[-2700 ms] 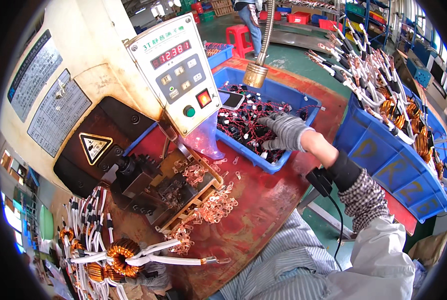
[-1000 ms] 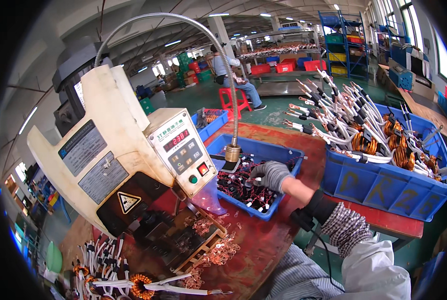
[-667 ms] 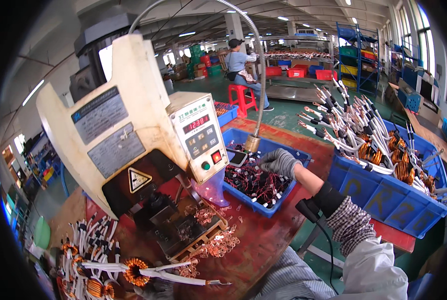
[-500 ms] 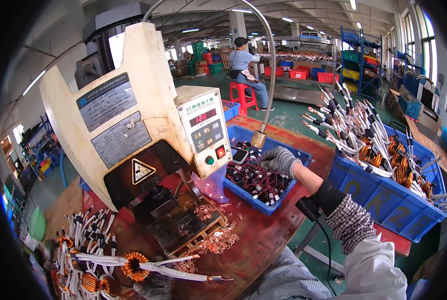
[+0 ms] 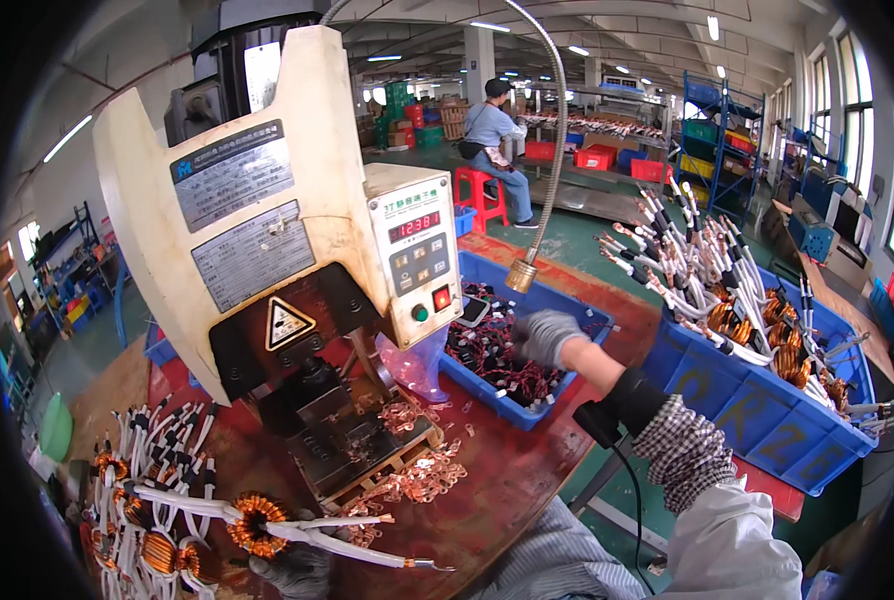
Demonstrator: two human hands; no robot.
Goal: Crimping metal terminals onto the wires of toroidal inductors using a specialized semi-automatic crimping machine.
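At the lower left my left hand [image 5: 297,572], in a dark grey glove, is closed round the white leads of a copper-wound toroidal coil [image 5: 259,525]. Part of that hand is hidden beneath the leads. One lead ends in a bare tip near the table's front edge. My right hand [image 5: 547,340], gloved in grey, hovers over a blue tray [image 5: 512,408] full of small connectors on dark red wires [image 5: 512,365]. Its fingers are curled together and slightly blurred; whether something is between them is hidden. A phone-like device [image 5: 470,311] lies in the tray.
A cream crimping press [image 5: 247,210] with a control box stands at centre left, loose copper terminals [image 5: 422,480] beside its base. More coils [image 5: 162,555] are piled at left. At right, a blue crate [image 5: 757,395] holds cabled coils. A gooseneck lamp [image 5: 521,276] overhangs the tray; a person sits beyond.
The view has shifted slightly, moving the press rightward in the picture. My right hand remains over the tray, its fingers a little more curled. The left hand keeps the coil, now showing more.
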